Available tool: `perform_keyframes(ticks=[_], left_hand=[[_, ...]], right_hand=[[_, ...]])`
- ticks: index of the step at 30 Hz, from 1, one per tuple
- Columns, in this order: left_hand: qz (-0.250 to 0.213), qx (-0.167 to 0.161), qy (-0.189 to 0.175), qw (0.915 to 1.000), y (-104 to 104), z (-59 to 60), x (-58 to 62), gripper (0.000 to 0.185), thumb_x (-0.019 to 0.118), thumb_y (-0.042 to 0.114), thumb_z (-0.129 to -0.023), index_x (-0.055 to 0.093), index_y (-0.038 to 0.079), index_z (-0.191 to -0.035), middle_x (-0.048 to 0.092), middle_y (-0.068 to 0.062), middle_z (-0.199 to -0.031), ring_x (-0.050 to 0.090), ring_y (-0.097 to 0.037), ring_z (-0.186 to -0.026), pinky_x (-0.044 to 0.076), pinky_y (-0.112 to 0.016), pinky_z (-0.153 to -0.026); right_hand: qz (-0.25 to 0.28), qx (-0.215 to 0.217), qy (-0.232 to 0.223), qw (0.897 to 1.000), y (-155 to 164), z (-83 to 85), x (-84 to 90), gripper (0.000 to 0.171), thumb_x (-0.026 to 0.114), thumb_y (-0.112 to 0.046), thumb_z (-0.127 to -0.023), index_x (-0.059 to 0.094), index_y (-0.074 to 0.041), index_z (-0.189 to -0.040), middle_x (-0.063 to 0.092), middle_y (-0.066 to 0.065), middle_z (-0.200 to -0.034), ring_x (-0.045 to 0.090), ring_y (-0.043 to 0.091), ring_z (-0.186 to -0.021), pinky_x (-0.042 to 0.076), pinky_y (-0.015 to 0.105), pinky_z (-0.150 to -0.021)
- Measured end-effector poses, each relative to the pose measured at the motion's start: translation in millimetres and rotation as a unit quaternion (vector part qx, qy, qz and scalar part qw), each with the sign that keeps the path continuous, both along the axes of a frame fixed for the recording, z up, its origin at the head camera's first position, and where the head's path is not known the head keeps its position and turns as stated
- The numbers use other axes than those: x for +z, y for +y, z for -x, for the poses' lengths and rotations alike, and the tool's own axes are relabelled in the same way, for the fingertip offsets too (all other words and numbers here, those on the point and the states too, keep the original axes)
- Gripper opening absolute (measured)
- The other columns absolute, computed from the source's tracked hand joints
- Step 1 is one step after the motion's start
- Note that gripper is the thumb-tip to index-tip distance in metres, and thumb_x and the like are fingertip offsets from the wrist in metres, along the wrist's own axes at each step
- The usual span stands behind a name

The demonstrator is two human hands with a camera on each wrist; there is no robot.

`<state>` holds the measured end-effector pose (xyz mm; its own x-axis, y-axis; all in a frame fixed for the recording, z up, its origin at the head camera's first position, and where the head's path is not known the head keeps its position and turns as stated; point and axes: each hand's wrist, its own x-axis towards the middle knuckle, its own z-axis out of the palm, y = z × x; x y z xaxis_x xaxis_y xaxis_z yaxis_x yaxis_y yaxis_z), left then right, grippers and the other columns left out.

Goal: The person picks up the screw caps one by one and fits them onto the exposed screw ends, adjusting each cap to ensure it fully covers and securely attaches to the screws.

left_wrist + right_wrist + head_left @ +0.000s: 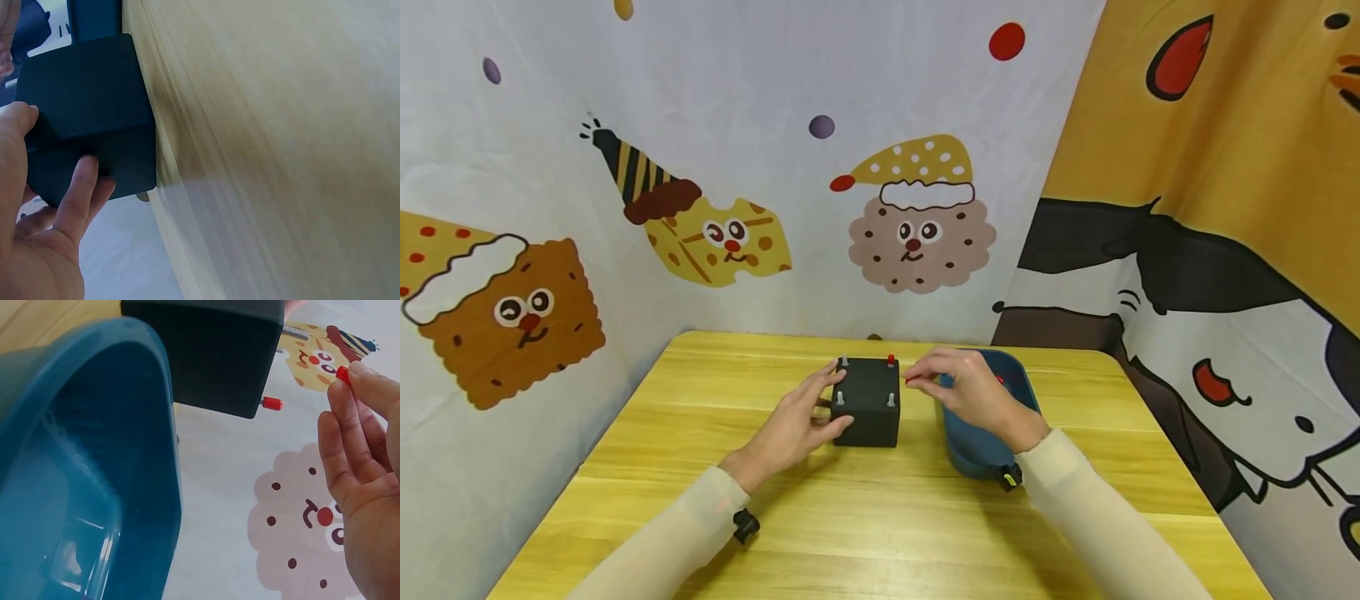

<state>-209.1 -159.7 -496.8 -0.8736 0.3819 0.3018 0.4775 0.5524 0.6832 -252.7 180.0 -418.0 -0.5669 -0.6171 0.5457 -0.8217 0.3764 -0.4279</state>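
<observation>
A black box (pixel 867 427) stands on the table with metal screws upright at the corners of its top. One far-right screw wears a small red cap (pixel 272 404); the other screws in view are bare. My left hand (pixel 790 427) grips the box from its left side, with the thumb on the near face. In the left wrist view, fingertips press the sides of the box (pixel 87 87). My right hand (pixel 962 385) is just right of the box, above the blue bin's edge. Between thumb and forefinger it pinches another small red cap (pixel 342 374), apart from the screws.
A blue bin (pixel 977 454) stands right of the box, with a bit of red (pixel 1000 380) inside. The wooden table (pixel 850 533) reaches back to a cartoon-printed cloth (pixel 760 92), which also hangs along both sides.
</observation>
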Motion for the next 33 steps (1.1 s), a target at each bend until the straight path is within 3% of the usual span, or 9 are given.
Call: perform_keyframes(ticks=[8,14,28,33], left_hand=[[0.006,0.003,0.002,1.0000,-1,-1.1,-2.4,0.083,0.085,0.030,-0.111,0.042,0.013,-0.181,0.034,-0.015,-0.191,0.081,-0.038,-0.127,0.074,-0.033,-0.097],[0.005,0.006,0.007,0.9999,-3,-0.4,-2.3,0.083,0.085,0.029,-0.111,0.043,0.013,-0.180,0.034,-0.015,-0.191,0.082,-0.036,-0.124,0.073,-0.030,-0.096],[-0.006,-0.003,-0.002,1.0000,-1,0.3,-0.2,0.083,0.084,0.029,-0.112,0.041,0.014,-0.181,0.033,-0.015,-0.192,0.081,-0.039,-0.125,0.074,-0.035,-0.097],[-0.006,-0.003,-0.002,1.0000,0,0.6,-1.2,0.083,0.084,0.029,-0.112,0.041,0.014,-0.181,0.033,-0.015,-0.192,0.081,-0.038,-0.125,0.074,-0.031,-0.096]], right_hand=[[-0.005,0.000,-0.007,1.000,-4,-2.8,-0.9,0.021,0.089,-0.009,-0.104,0.088,-0.013,-0.125,0.088,-0.002,-0.115,0.081,0.008,-0.095,0.070,0.029,-0.077],[-0.005,-0.001,-0.013,1.000,-8,-4.3,0.8,0.019,0.090,-0.009,-0.103,0.087,-0.010,-0.121,0.088,-0.002,-0.115,0.082,0.010,-0.097,0.073,0.037,-0.081],[-0.002,0.024,-0.008,1.000,-14,-1.4,-5.2,0.019,0.092,-0.005,-0.100,0.089,-0.009,-0.119,0.089,-0.001,-0.113,0.080,0.010,-0.096,0.067,0.031,-0.069],[-0.012,0.026,-0.009,1.000,-16,-1.6,-7.0,0.023,0.094,-0.002,-0.098,0.089,-0.010,-0.118,0.088,-0.003,-0.114,0.081,0.009,-0.097,0.071,0.031,-0.080]])
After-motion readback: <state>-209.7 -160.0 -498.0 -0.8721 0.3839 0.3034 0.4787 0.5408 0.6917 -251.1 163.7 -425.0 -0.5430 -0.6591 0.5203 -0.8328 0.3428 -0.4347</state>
